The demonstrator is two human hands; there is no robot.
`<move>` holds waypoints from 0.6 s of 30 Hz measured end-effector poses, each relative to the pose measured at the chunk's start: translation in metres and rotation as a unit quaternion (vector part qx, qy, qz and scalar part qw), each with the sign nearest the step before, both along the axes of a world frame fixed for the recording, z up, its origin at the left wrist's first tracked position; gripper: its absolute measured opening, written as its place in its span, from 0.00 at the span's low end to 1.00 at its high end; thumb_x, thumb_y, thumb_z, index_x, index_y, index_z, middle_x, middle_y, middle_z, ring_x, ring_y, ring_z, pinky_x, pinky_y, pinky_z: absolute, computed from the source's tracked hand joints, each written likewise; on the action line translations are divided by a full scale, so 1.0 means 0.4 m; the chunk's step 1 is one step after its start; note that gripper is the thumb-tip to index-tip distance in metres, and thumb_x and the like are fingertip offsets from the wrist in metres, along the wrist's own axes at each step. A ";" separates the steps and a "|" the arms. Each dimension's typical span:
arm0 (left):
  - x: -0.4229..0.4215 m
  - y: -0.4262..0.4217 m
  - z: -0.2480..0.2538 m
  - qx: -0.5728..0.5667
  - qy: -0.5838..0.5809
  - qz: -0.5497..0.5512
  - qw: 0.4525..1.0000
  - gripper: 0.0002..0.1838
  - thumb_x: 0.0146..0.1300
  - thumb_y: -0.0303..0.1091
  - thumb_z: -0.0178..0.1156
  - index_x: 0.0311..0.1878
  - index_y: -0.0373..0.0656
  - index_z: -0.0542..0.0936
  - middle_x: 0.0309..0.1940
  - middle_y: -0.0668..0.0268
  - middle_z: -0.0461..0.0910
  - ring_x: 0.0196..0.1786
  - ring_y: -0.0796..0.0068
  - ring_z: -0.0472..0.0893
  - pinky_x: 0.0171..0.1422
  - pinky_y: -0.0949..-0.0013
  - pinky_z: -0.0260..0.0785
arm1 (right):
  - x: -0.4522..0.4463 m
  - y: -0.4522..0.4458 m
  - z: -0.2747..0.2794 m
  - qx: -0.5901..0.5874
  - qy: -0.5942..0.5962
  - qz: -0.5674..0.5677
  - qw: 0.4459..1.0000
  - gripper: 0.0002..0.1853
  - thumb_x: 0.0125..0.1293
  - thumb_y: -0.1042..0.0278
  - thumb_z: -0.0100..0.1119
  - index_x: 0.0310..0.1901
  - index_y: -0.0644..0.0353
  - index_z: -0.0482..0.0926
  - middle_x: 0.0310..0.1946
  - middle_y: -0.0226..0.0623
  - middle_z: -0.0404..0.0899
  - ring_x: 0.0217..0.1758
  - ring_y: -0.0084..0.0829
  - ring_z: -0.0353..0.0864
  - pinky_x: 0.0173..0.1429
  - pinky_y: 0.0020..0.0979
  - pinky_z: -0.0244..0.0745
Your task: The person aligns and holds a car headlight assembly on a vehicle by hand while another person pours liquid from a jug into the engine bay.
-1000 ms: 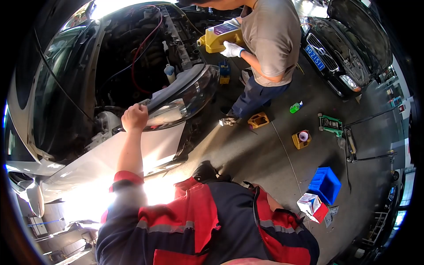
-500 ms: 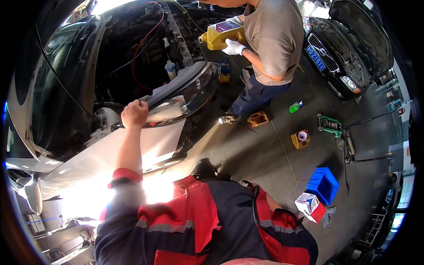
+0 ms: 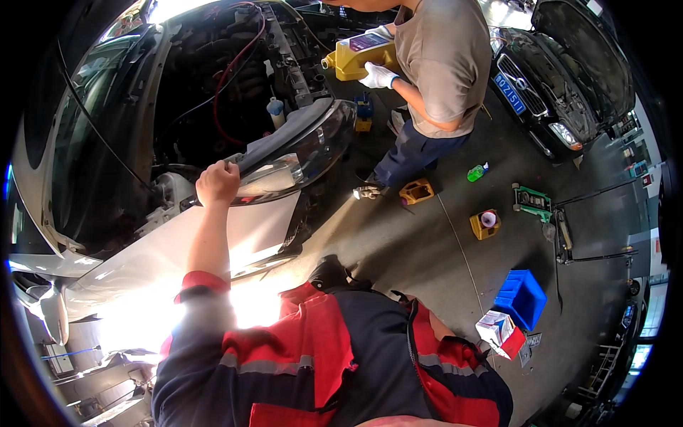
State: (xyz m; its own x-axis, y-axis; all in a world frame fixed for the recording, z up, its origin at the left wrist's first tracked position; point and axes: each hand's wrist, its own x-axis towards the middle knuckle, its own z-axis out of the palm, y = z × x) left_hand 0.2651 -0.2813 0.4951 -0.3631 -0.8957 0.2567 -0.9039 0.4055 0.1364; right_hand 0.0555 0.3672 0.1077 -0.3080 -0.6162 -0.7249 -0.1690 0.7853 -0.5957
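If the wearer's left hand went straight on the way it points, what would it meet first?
Likely the red hose in the dark engine bay, ahead of the left hand in the picture, though depth is unclear, so the hand might pass above it.

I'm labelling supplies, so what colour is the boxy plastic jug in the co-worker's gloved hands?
The jug is golden yellow, best seen in the head view.

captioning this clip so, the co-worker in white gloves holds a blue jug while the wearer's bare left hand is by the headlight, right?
The jug is yellow, not blue, as the head view shows; the co-worker in white gloves holds it, and the wearer's bare left hand is by the headlight.
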 end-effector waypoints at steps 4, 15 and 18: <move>0.000 0.001 0.003 0.000 0.000 0.000 1.000 0.19 0.69 0.48 0.52 0.37 0.44 0.86 0.39 0.55 0.88 0.46 0.50 0.86 0.54 0.49 0.77 | 0.001 0.004 -0.006 -0.002 0.006 0.003 1.000 0.16 0.58 0.61 0.68 0.46 0.60 0.85 0.38 0.44 0.89 0.43 0.39 0.88 0.49 0.39 0.79; -0.001 0.002 0.003 0.000 0.008 0.001 1.000 0.19 0.68 0.48 0.52 0.36 0.43 0.86 0.38 0.55 0.88 0.46 0.50 0.86 0.54 0.49 0.77 | -0.006 0.012 -0.017 -0.005 0.037 0.036 0.999 0.17 0.57 0.58 0.68 0.43 0.60 0.85 0.36 0.46 0.88 0.43 0.41 0.88 0.48 0.40 0.78; -0.001 0.001 0.001 0.000 0.006 0.003 1.000 0.19 0.68 0.48 0.52 0.37 0.43 0.86 0.39 0.55 0.88 0.46 0.50 0.86 0.54 0.49 0.76 | -0.008 0.000 0.019 -0.009 0.019 0.021 1.000 0.15 0.57 0.58 0.68 0.41 0.60 0.85 0.35 0.45 0.88 0.42 0.41 0.88 0.47 0.40 0.78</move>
